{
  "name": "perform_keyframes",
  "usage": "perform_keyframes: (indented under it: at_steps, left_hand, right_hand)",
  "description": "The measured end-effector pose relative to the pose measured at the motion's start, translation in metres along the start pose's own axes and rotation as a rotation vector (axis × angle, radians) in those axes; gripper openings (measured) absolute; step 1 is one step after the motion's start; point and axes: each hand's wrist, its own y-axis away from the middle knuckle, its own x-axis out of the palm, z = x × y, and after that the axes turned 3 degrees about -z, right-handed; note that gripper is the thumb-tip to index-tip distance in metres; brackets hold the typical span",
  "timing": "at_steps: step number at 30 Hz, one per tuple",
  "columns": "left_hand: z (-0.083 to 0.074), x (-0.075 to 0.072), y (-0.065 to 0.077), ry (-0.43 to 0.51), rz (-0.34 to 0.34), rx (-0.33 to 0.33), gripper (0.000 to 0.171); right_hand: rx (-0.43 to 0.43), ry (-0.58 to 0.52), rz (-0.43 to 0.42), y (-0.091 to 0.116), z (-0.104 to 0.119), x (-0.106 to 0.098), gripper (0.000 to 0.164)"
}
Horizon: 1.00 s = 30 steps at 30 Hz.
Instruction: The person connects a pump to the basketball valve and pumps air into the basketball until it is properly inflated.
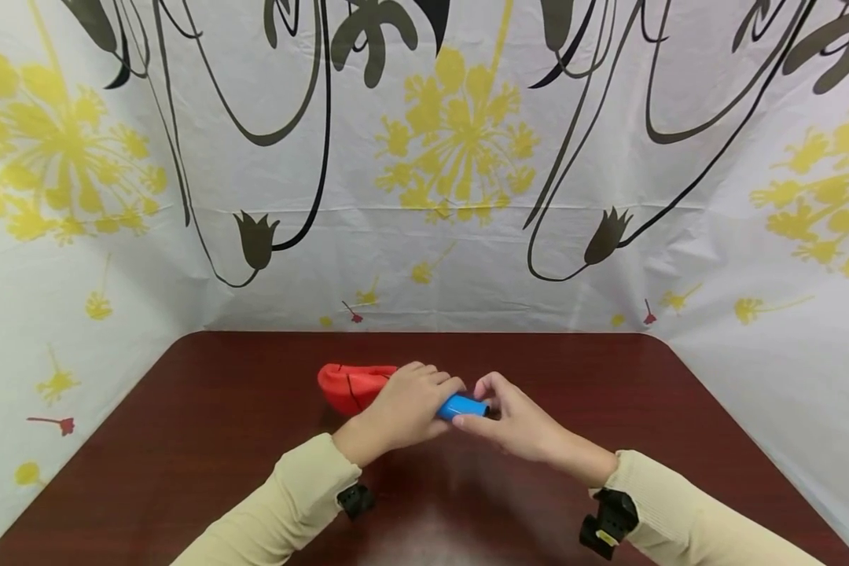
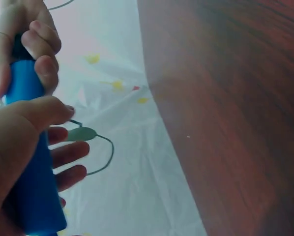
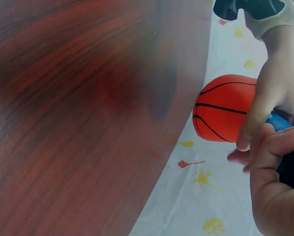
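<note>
A blue hand pump (image 1: 462, 407) slants over the table, its barrel gripped by my left hand (image 1: 406, 405). In the left wrist view the thumb and curled fingers go round the blue barrel (image 2: 36, 196). At the pump's right end, my right hand (image 1: 520, 420) holds the black part with thumb and fingers. A small red basketball (image 1: 350, 387) with black lines is just beyond the left hand, caved in and soft-looking. In the right wrist view the left hand covers one side of the ball (image 3: 220, 110), so where ball and pump meet is hidden.
The dark red-brown wooden table (image 1: 184, 472) has rounded far corners. White sheeting (image 1: 424, 267) printed with flowers hangs behind it and along both sides. Both sleeves carry a black wrist camera (image 1: 611, 519).
</note>
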Motion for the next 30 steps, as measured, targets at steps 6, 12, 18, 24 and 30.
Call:
perform_keyframes:
  at_steps: [6,12,18,24,30]
  left_hand:
    - [0.004,0.007,0.002,0.024,-0.094,0.069,0.032]
    - [0.008,0.009,0.004,-0.043,-0.105,0.153,0.029]
    - [0.014,0.007,0.005,-0.075,-0.118,0.173,0.031]
    - [0.025,0.001,0.008,-0.082,-0.089,0.154,0.031]
    - [0.03,-0.003,0.008,-0.073,-0.062,0.148,0.031]
  right_hand:
    - [-0.01,-0.023,0.023,0.001,0.0,0.003,0.041]
    - [0.0,-0.084,0.094,0.002,0.002,0.001,0.038]
    - [-0.036,-0.121,0.088,0.006,0.001,-0.004,0.035]
    - [-0.203,-0.124,0.015,0.01,-0.007,-0.012,0.022]
    - [-0.328,-0.327,0.114,0.009,-0.02,-0.016,0.018]
